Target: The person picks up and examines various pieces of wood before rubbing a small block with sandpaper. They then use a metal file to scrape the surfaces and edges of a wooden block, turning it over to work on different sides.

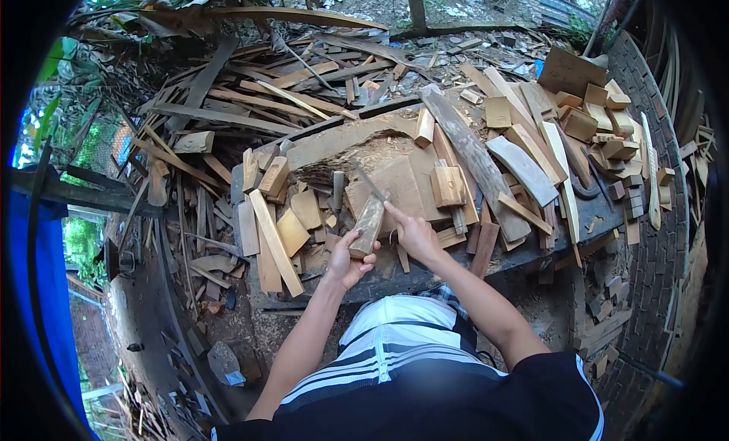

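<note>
Two hands meet just past my knees, above my striped shorts. My left hand comes up from below, its fingers curled tight round the lower end of a wood block. The block stands tilted on end at the near edge of the table, leaning away from me. My right hand sits just beside the block on its right. Those fingers are folded closed, with the forefinger stretched out straight towards the block's top. A thin dark blade runs up and to the left from that fingertip. I seem to grip its lower end, though my hand hides the handle.

Beyond the block lies a broad flat board, with a small square block resting just to its right. Pale slats lie loose on the table at my left, one long one slanting towards me. A long grey plank crosses the table diagonally on the right.

Farther off, short offcuts are heaped at the right end, near a curving brick wall. A tangle of dark strips is piled behind the table on the left. A blue sheet hangs at the far left.
</note>
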Available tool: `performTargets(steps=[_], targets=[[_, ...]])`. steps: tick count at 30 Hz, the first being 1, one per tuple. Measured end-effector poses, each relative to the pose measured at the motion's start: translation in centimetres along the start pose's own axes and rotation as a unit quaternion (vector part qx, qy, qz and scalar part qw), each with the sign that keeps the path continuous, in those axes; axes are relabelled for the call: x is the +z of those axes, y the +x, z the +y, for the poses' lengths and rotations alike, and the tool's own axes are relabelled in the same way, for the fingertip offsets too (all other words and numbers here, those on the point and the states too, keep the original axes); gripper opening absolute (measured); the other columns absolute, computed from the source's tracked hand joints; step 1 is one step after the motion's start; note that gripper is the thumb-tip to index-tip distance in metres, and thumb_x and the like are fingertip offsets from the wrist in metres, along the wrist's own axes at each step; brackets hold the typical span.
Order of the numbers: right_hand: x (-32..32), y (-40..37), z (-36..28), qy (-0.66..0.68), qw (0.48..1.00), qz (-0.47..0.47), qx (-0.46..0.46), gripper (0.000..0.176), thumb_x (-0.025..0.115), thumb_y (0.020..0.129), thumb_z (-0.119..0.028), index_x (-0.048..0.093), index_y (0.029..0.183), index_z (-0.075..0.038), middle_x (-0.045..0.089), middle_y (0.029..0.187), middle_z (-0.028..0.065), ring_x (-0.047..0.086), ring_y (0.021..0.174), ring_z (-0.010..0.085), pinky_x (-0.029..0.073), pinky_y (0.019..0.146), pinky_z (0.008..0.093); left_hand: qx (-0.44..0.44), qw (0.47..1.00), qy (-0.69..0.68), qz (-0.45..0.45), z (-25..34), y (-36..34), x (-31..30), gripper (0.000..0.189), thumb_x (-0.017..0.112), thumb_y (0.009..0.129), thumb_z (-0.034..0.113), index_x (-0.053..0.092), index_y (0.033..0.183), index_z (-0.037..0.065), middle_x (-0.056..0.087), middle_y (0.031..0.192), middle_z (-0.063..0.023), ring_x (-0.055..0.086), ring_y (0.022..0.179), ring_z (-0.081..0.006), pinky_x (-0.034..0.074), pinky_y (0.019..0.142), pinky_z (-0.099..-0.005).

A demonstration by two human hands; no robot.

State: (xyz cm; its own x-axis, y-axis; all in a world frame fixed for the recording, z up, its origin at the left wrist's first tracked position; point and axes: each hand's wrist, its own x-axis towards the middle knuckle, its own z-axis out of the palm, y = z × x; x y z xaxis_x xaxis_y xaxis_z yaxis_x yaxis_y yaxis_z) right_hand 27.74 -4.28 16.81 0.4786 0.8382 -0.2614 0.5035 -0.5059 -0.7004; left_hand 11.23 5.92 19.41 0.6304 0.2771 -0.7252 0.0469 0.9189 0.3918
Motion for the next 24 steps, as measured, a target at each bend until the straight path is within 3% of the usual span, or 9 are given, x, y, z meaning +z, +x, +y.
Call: performTargets(steps=[4,5,8,14,19,22,24], targets=[[2.1,2.8,1.6,0.05,0.997,0.052,-0.004,0.044,0.047,0.097,-0.02,0.054,0.139,-0.028,0.066,0.086,0.0284,0.066,0.082,0.0454,0.054,0.074,0.0537,-0.01,1.0,-0.001,-0.012,0.5,0.1,-0.2,0.042,0.037,0.101,0.033,0.045,0.125,0.0,0.06,0.093,-0.0147,0.048,0.056,-0.0148,0.038,0.04,-0.0241],[3.0,2.5,2.2,0.074,0.993,0.082,-0.043,0.044,0.047,0.097,-0.02,0.053,0.14,-0.028,0.066,0.084,0.0284,0.066,0.082,0.0454,0.054,0.073,0.0538,-0.008,1.0,0.004,-0.017,0.6,0.3,-0.4,0.042,0.036,0.101,0.034,0.045,0.126,0.0,0.059,0.093,-0.0147,0.048,0.056,-0.0146,0.038,0.04,-0.024],[0.9,-0.1,0.0,0.017,1.0,0.004,-0.013,0.044,0.047,0.098,-0.02,0.052,0.14,-0.029,0.066,0.085,0.0283,0.067,0.082,0.0452,0.054,0.073,0.0539,-0.008,1.0,0.003,-0.023,0.6,0.2,-0.6,0.044,0.036,0.101,0.034,0.044,0.126,-0.001,0.059,0.093,-0.0152,0.047,0.056,-0.0145,0.039,0.04,-0.0237],[2.6,3.2,1.9,0.066,0.995,0.074,-0.014,0.049,0.051,0.094,-0.015,0.051,0.141,-0.03,0.064,0.081,0.0313,0.064,0.077,0.0488,0.052,0.07,0.0565,0.007,0.999,0.018,-0.03,0.7,0.1,-0.6,0.043,0.035,0.101,0.033,0.044,0.127,-0.001,0.059,0.093,-0.017,0.048,0.055,-0.0156,0.039,0.041,-0.0243],[0.2,-0.1,-0.3,0.02,1.0,0.004,-0.012,0.046,0.05,0.096,-0.018,0.051,0.141,-0.028,0.064,0.083,0.0306,0.064,0.077,0.0486,0.052,0.07,0.0565,-0.006,1.0,-0.008,-0.022,0.5,0.2,-0.5,0.042,0.035,0.101,0.033,0.045,0.125,0.0,0.06,0.092,-0.0175,0.049,0.055,-0.0157,0.039,0.041,-0.0248],[1.9,3.1,1.4,0.053,0.996,0.069,-0.015,0.05,0.051,0.094,-0.017,0.05,0.142,-0.031,0.064,0.081,0.0301,0.064,0.076,0.0489,0.053,0.07,0.0562,-0.018,1.0,-0.012,-0.014,0.8,0.2,-0.1,0.042,0.036,0.101,0.033,0.046,0.123,0.0,0.06,0.092,-0.0173,0.049,0.055,-0.0157,0.039,0.04,-0.0249],[2.2,1.7,0.7,0.054,0.997,0.061,-0.008,0.05,0.051,0.094,-0.017,0.05,0.142,-0.031,0.064,0.081,0.0302,0.064,0.077,0.0487,0.053,0.07,0.056,-0.005,1.0,0.004,-0.005,0.9,0.2,0.0,0.042,0.036,0.1,0.033,0.046,0.122,0.0,0.06,0.091,-0.0171,0.048,0.054,-0.0156,0.039,0.04,-0.0249]])
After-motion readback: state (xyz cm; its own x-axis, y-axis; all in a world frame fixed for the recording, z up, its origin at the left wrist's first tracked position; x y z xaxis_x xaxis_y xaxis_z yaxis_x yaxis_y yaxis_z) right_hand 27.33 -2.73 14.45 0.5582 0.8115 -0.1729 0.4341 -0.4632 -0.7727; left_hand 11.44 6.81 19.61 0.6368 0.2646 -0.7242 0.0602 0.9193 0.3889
